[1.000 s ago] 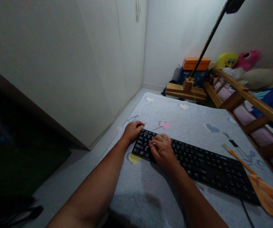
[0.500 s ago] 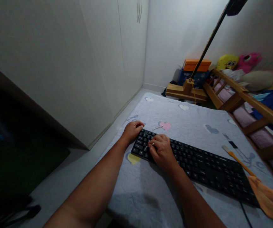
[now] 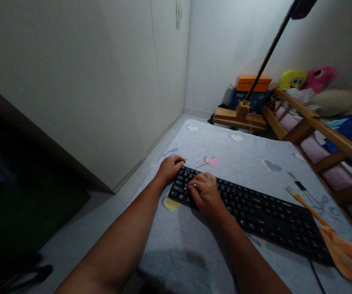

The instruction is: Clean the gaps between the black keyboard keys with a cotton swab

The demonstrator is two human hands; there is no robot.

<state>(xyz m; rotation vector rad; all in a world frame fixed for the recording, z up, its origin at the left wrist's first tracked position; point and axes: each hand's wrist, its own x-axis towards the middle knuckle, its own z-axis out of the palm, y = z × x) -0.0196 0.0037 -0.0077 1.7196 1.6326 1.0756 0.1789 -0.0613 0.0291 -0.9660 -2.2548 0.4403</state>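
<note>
A black keyboard (image 3: pixel 255 212) lies at a slant across the heart-patterned cloth (image 3: pixel 249 163). My left hand (image 3: pixel 170 168) is closed on its far left corner, the fingertips partly hidden. My right hand (image 3: pixel 205 188) is over the left-hand keys, pinching a cotton swab (image 3: pixel 194 185) between thumb and fingers. One tip of the swab points down at the keys at the left end. Just beyond the keyboard, a second cotton swab (image 3: pixel 202 164) rests on the cloth beside a printed pink heart.
Right of the keyboard lie a brush with an orange handle (image 3: pixel 300 199), a thin tool with a black grip (image 3: pixel 300 186) and an orange cloth (image 3: pixel 341 249). The keyboard cable (image 3: pixel 316 275) runs toward me. A pale wardrobe (image 3: pixel 133 90) stands left, a wooden bed rail (image 3: pixel 332 128) right.
My right hand has shifted slightly left over the keys with the cotton swab in its pinch. The left hand keeps its place at the keyboard's corner.
</note>
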